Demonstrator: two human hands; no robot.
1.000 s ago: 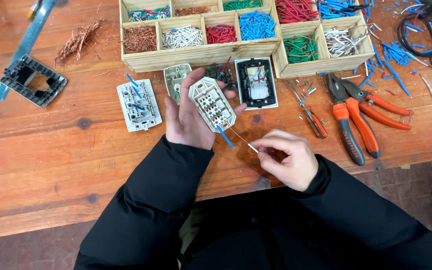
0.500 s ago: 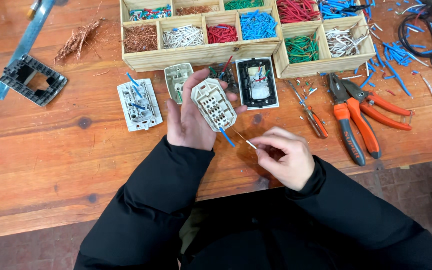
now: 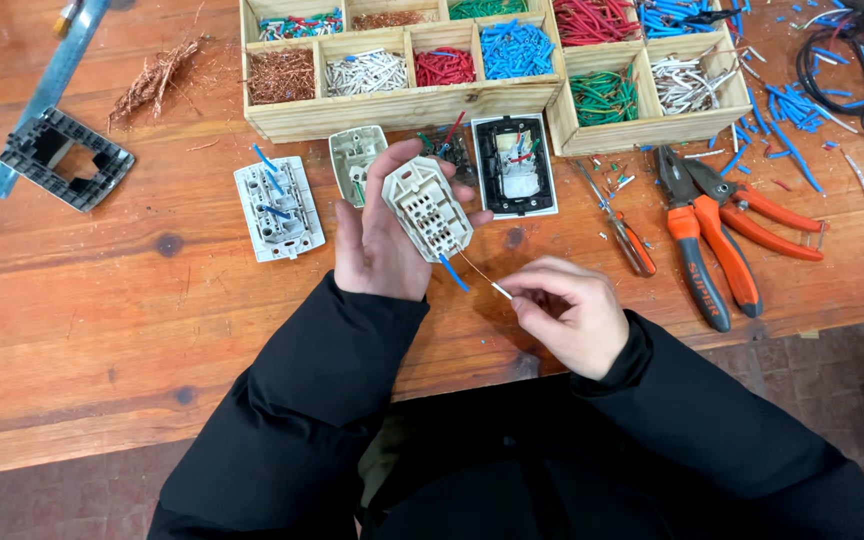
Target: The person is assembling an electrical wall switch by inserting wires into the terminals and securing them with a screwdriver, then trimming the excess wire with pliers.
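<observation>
The left hand [image 3: 380, 240] grips a beige switch body [image 3: 427, 208] above the near middle of the wooden table [image 3: 102, 320], fingers wrapped round its sides with its back facing up. A short blue wire [image 3: 452, 272] sticks out of the body's near end. The right hand [image 3: 570, 312], just to the right and nearer, pinches a thin white wire [image 3: 500, 290] between thumb and forefinger; its bare copper strand runs up to the body. On the table to the left lies a white switch plate [image 3: 278, 208] with blue wires on it, and just beyond the left hand a small greenish cover [image 3: 355, 160]. To the right of the body lies a black-and-white module [image 3: 515, 165]. Further right lie a small screwdriver [image 3: 624, 232] and orange-handled pliers [image 3: 707, 235]. Along the far edge stand wooden trays [image 3: 402, 105] holding sorted coloured wire pieces. At far left lie a dark frame [image 3: 65, 157] and loose copper strands [image 3: 157, 82].
</observation>
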